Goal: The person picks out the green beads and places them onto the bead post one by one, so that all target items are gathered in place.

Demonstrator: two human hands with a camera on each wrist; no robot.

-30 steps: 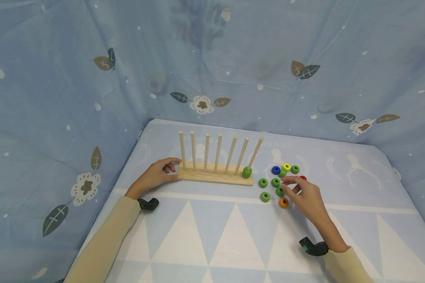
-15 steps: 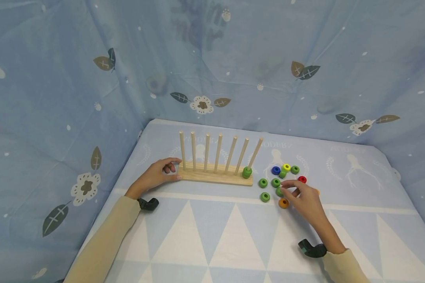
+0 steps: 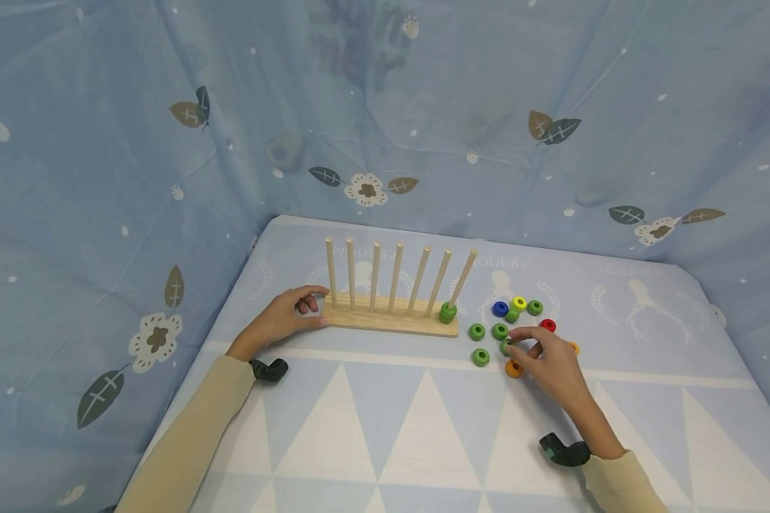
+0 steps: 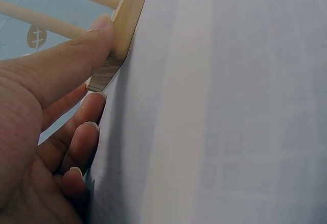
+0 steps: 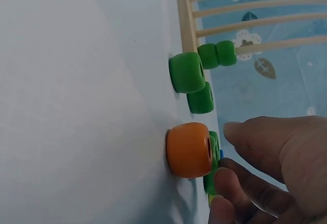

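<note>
A wooden peg rack (image 3: 385, 319) with a row of upright pegs stands on the table. My left hand (image 3: 285, 317) holds its left end, thumb at the front and fingertips round the end, as the left wrist view shows. Two green beads (image 5: 217, 55) sit on the rightmost peg. My right hand (image 3: 552, 360) hovers over the loose beads, its thumb and index finger apart near a green bead (image 3: 505, 347). Just in front of it lies an orange bead (image 3: 512, 368). No bead shows between the fingers in the right wrist view.
Around the right hand lie more green beads (image 3: 477, 331), a blue bead (image 3: 500, 308), a yellow bead (image 3: 519, 304) and a red bead (image 3: 547, 325). Another orange bead (image 3: 574, 348) is partly hidden behind the hand. Patterned blue cloth (image 3: 385, 107) rises behind the table.
The right hand has shifted slightly toward the near side and lower, uncovering the red bead and the second orange one. My left hand and the rack stay put.
</note>
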